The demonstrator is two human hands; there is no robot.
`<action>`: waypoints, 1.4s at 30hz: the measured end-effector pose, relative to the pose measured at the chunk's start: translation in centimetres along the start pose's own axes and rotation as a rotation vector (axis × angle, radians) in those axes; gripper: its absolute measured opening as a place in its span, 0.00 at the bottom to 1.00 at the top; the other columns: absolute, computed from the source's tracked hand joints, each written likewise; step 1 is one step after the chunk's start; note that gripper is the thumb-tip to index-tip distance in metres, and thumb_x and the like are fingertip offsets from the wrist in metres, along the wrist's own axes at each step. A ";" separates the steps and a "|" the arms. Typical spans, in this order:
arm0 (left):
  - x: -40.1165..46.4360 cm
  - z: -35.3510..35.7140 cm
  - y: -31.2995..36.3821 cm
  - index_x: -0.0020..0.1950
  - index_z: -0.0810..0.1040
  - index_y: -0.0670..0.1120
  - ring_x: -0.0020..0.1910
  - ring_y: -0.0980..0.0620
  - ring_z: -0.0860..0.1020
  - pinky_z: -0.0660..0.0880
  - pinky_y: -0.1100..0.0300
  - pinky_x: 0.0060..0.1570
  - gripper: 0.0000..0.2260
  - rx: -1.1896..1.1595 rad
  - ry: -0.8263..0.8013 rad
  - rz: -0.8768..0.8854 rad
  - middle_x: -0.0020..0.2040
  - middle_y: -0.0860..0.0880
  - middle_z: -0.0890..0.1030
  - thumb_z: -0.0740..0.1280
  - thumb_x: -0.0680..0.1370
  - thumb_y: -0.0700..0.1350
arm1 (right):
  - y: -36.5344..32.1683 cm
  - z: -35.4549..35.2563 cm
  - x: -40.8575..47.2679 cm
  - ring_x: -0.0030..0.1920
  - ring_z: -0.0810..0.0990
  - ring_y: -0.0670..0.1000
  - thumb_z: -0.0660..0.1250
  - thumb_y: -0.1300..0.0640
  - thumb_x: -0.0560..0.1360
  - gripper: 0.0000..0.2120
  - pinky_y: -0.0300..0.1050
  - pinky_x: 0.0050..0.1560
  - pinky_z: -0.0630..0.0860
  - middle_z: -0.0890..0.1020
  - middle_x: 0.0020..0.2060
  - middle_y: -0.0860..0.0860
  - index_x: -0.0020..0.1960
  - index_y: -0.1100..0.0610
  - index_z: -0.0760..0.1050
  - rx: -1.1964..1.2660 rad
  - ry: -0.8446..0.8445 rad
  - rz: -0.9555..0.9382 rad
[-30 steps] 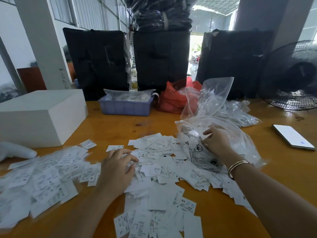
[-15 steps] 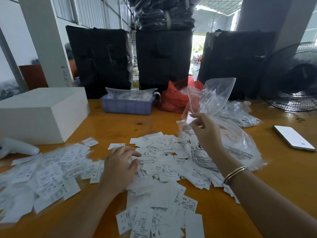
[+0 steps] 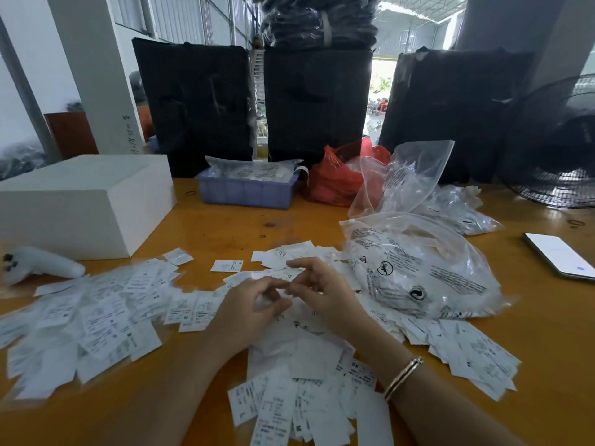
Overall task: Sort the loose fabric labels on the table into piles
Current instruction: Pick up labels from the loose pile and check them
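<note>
Loose white fabric labels (image 3: 299, 349) lie scattered over the orange table (image 3: 225, 233) in front of me. A flatter spread of labels (image 3: 96, 310) covers the table to the left. My left hand (image 3: 248, 317) and my right hand (image 3: 325, 294) meet over the middle heap, fingertips touching. The left hand's fingers curl around some white labels. The right hand's thumb and a finger pinch a small label at the meeting point, with the index finger raised. The image is blurred there. A clear printed plastic bag (image 3: 418, 272) with more labels lies just right of my hands.
A white foam box (image 3: 80, 201) and a white handheld device (image 3: 42, 265) sit at the left. At the back stand a blue tray (image 3: 244, 191), a red bag (image 3: 335, 178) and black wrapped bundles (image 3: 199, 104). A phone (image 3: 560, 255) and a fan (image 3: 563, 149) are at the right.
My right hand has lifted a label away from the plastic bag and swung left and down to meet my left hand. The left hand has risen slightly off the heap.
</note>
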State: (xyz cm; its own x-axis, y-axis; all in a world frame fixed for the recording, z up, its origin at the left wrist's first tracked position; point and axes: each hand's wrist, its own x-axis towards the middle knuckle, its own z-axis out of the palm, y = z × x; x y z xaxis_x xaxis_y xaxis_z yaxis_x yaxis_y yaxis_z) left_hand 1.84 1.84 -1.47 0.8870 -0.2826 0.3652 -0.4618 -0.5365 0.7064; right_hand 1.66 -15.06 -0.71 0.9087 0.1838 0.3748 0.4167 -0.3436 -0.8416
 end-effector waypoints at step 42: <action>0.3 -0.3 0.6 0.41 0.83 0.50 0.39 0.66 0.79 0.69 0.79 0.34 0.14 -0.475 0.215 -0.210 0.39 0.57 0.84 0.66 0.67 0.59 | 1.4 -0.9 0.1 0.28 0.70 0.40 0.63 0.67 0.75 0.19 0.30 0.30 0.66 0.81 0.40 0.49 0.40 0.44 0.79 -0.041 0.338 0.115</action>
State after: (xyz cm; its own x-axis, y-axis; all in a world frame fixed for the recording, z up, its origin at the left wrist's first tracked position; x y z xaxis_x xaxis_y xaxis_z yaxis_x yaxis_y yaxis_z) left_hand 1.82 1.71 -0.76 0.9635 -0.0128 0.2673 -0.2666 -0.1324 0.9547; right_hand 2.33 -16.33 -1.54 0.9040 -0.1712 0.3917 0.3057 -0.3818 -0.8722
